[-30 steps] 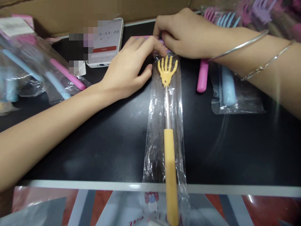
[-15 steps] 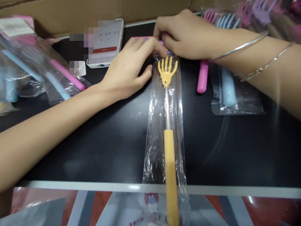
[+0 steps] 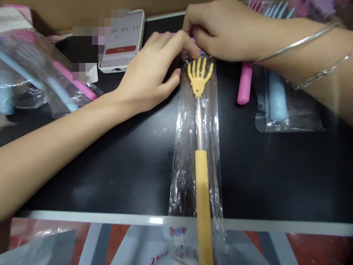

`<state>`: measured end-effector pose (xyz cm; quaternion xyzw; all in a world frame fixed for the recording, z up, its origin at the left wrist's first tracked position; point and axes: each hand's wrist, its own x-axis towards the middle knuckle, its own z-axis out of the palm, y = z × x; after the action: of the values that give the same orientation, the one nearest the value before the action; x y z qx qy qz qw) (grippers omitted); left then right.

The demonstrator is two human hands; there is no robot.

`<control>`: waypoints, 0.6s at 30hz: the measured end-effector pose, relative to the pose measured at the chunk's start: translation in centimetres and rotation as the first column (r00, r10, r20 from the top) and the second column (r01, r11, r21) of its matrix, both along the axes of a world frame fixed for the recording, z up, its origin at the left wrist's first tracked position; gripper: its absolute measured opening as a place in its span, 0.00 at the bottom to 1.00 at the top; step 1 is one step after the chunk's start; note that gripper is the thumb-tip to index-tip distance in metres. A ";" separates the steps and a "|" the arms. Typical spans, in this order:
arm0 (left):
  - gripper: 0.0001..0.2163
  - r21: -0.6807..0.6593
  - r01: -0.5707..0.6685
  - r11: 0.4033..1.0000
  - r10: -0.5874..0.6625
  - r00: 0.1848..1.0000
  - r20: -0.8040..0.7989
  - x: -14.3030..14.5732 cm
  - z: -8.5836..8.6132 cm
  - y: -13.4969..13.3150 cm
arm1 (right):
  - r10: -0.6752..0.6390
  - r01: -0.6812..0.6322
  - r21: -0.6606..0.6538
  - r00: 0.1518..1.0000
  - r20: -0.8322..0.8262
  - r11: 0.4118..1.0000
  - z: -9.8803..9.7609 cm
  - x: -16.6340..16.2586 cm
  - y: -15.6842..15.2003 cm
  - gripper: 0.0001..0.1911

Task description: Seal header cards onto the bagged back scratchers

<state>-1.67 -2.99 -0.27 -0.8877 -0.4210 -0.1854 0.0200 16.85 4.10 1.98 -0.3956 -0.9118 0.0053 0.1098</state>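
Observation:
In front of me lies a yellow back scratcher (image 3: 202,169) inside a long clear plastic sleeve (image 3: 183,147), its hand-shaped head pointing away and its handle reaching past the near table edge. At the sleeve's top is a pink and purple printed card (image 3: 199,48), mostly covered by my hands. My left hand (image 3: 154,70) rests at the card's left, index fingertip just above the scratcher's head, thumb apart from the fingers. My right hand (image 3: 212,31) is closed at the card's right side, fingers bent down; its fingertips are partly hidden.
A phone (image 3: 121,44) showing a timer lies behind my left hand. Bagged blue and pink back scratchers lie at left (image 3: 66,94). More lie at right, with a pink handle (image 3: 244,84) and a blue handle (image 3: 277,99) under my right forearm. Cardboard (image 3: 162,6) stands behind.
The whole view has shifted slightly, with the scratcher and right-hand items a little further right and higher. Both hands stay at the card, their poses nearly the same.

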 end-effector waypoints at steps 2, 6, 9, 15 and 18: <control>0.22 -0.044 -0.052 0.998 0.051 0.999 -0.014 0.2 0.4 -0.3 | 0.036 -0.036 0.005 0.999 -0.008 0.999 -0.1 0.1 0.2 0.26; 0.22 -0.095 -0.078 0.992 0.077 0.997 -0.015 0.4 0.8 -0.6 | 0.061 -0.061 -0.002 0.998 0.015 0.998 -0.3 0.2 0.4 0.28; 0.23 -0.072 -0.075 0.995 0.076 0.997 0.011 0.4 0.6 -0.5 | 0.042 -0.043 0.012 0.998 0.037 0.999 -0.4 0.3 0.5 0.28; 0.23 -0.027 0.008 1.000 -0.008 1.000 -0.007 0.0 0.2 0.0 | 0.095 -0.095 0.008 0.995 -0.007 0.995 -0.9 0.8 1.3 0.30; 0.23 -0.001 0.019 1.000 -0.019 1.000 -0.001 -0.1 0.0 0.1 | 0.100 -0.100 0.012 0.995 0.000 0.995 -1.0 0.9 1.6 0.30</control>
<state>-1.78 -2.94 -0.29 -0.8918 -0.4125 -0.1848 0.0179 17.74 5.69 0.95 -0.3489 -0.9304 0.0056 0.1119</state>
